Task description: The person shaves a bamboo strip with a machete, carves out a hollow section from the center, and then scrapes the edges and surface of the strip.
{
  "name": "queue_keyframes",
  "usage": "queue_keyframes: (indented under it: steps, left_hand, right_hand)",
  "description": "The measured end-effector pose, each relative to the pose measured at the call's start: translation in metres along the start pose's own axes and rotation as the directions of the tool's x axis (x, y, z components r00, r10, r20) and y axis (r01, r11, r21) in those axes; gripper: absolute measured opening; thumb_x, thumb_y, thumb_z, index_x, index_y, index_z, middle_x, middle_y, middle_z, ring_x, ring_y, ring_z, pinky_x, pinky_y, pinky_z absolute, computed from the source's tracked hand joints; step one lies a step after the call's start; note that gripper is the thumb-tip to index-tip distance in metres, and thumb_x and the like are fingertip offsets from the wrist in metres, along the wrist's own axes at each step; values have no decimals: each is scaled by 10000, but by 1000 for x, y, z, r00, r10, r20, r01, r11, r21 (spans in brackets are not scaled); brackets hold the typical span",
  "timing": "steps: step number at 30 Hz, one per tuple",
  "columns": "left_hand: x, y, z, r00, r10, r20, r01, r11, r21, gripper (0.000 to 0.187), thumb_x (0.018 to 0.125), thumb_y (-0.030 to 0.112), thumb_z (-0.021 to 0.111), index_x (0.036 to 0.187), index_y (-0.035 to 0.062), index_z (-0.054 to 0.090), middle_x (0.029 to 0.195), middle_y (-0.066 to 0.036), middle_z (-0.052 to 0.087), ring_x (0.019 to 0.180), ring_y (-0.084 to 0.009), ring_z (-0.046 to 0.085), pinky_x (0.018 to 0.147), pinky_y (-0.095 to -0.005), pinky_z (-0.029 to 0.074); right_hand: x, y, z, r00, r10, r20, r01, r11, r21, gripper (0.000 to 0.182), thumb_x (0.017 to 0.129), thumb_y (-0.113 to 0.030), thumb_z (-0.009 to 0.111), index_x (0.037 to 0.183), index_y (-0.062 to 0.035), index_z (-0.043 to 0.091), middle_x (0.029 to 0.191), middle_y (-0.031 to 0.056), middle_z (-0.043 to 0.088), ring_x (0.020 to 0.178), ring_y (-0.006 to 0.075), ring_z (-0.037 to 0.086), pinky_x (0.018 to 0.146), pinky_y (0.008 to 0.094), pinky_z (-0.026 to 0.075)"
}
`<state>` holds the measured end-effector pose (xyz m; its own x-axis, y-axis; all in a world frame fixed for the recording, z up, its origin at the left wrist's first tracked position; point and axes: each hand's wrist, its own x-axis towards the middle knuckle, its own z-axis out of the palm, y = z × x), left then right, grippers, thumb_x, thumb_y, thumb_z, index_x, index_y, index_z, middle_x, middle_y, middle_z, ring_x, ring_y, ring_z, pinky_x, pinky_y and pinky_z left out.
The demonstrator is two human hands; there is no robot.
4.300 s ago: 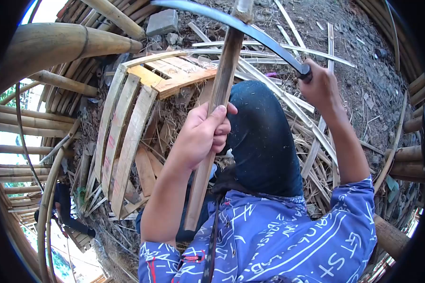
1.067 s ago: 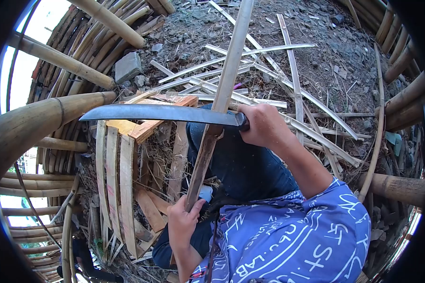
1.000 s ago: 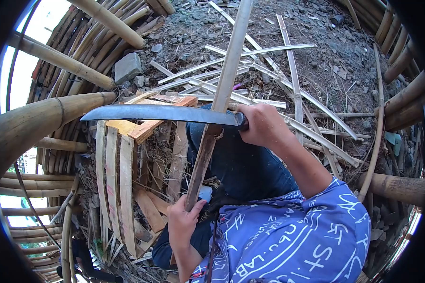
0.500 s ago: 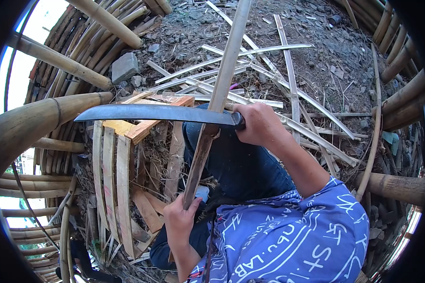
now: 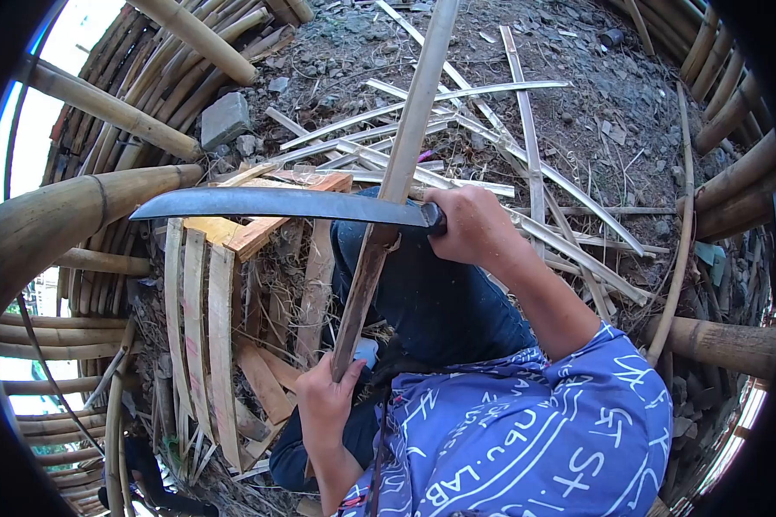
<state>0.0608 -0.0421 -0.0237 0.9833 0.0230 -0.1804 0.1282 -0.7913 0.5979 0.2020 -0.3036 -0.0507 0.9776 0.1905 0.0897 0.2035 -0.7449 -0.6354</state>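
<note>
My right hand [image 5: 467,222] is wrapped round the dark handle of a machete [image 5: 276,204], whose long blade points left. The blade crosses over a long bamboo strip [image 5: 416,112] and meets it close to the handle. A pale sliver sticks out of the strip just below the blade. Lower down, my left hand [image 5: 323,392] grips the near end of the same strip, thumb laid along it. The strip runs up and away past my bent knee, its far end beyond the top of the view.
Split bamboo strips [image 5: 526,129] lie crisscrossed on the stony ground ahead. A wooden frame with slats [image 5: 220,336] stands at left, a grey block [image 5: 225,121] behind it. Thick bamboo poles [image 5: 78,207] jut in from the left, and another pole [image 5: 722,346] from the right.
The machete, the strip and both hands keep nearly the same places. Only a slight shift of the whole view shows.
</note>
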Motion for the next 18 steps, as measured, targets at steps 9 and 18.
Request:
queue_keyframes:
  steps: [9, 18]
  left_hand:
    - [0, -8, 1, 999, 39, -31, -37, 997, 70, 333, 814, 275, 725, 883, -36, 628, 614, -168, 593, 534, -294, 587, 534, -346, 435]
    - [31, 1, -45, 997, 69, -46, -49, 934, 353, 490, 743, 467, 721, 721, 12, 541, 601, -186, 538, 590, -394, 548, 528, -427, 408]
  right_hand:
    - [0, 5, 9, 997, -20, -80, 22, 999, 30, 248, 615, -90, 634, 858, -42, 640, 712, 198, 629, 740, 388, 627, 660, 444, 500]
    - [-1, -1, 5, 970, -50, -239, 162, 865, 476, 344, 679, 5, 590, 1016, -50, 632, 614, 80, 583, 496, 140, 545, 535, 273, 454]
